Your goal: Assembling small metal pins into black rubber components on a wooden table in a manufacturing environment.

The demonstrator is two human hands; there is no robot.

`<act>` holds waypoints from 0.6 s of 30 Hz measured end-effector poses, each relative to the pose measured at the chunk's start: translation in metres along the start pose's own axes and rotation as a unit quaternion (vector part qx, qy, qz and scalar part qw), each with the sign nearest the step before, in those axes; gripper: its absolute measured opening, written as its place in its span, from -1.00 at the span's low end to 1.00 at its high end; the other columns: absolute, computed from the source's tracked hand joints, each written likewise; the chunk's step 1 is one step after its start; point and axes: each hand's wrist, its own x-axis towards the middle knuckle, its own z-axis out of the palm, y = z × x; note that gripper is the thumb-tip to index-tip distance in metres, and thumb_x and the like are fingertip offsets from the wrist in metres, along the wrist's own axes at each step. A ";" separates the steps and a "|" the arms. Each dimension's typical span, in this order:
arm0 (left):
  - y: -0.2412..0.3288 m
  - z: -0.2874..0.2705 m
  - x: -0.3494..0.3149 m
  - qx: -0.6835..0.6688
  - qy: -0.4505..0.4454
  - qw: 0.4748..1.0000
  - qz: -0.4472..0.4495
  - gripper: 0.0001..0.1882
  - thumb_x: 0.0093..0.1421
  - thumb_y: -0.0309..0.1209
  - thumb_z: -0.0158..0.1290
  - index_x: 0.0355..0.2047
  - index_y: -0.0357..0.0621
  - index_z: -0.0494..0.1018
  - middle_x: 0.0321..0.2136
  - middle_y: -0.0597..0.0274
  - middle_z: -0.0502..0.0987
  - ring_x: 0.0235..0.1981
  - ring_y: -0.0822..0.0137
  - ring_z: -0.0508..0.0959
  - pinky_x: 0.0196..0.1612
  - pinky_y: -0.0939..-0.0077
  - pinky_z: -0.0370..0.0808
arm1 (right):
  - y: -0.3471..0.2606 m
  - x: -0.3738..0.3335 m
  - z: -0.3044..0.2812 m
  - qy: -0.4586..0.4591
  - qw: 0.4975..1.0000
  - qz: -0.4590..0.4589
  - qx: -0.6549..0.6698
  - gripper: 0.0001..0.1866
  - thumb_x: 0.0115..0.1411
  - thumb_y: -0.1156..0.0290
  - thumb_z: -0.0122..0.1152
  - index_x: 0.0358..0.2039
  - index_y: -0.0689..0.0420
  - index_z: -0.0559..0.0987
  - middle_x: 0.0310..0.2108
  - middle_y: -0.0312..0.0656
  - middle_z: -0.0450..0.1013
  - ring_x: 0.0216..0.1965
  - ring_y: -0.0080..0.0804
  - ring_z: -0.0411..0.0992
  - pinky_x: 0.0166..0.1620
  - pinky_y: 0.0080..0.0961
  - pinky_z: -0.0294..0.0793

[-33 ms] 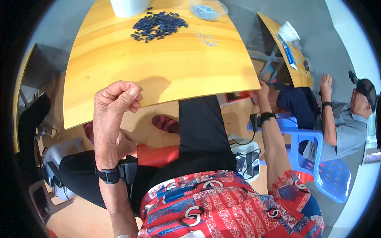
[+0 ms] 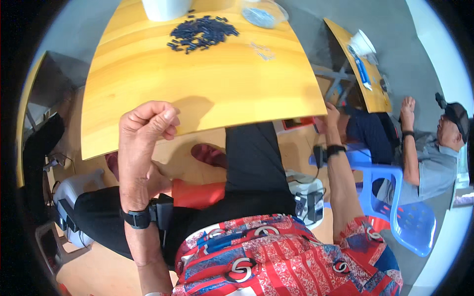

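My left hand (image 2: 150, 121) is closed above the near edge of the wooden table (image 2: 207, 81), with thumb and fingers pressed together. Whatever it holds, if anything, is hidden. Beside the table's right near corner is my right hand (image 2: 330, 119), held low; its fingers are too blurred and covered to read. Farther back on the tabletop lies a pile of short dark tube-like pieces (image 2: 204, 33). To its right are several tiny whitish slivers (image 2: 261, 51) and a clear plastic tub (image 2: 259, 17) with thin grey-blue pieces inside.
A white bucket (image 2: 165, 9) stands at the table's far edge. A red container (image 2: 298, 122) shows below the right near edge. Rightward are a blue plastic chair (image 2: 395, 182), a seated person (image 2: 429, 153) and a second table (image 2: 368, 96) with a white cup (image 2: 363, 43).
The view has shifted slightly, so the table and its contents appear a little farther right. My left hand keeps its closed shape; my right hand stays by the table corner.
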 end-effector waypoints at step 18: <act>-0.007 -0.008 0.005 -0.014 0.000 1.000 0.015 -0.93 -0.03 -0.56 0.23 -0.52 -0.21 0.53 -0.62 0.38 0.51 -0.58 0.61 0.44 -0.47 0.74 0.40 | -0.379 -0.130 0.202 -0.317 0.810 -0.481 -0.108 -0.81 0.10 0.47 0.09 -0.28 0.23 0.55 -0.37 -0.17 0.52 -0.44 -0.45 0.48 -0.37 -0.57 0.45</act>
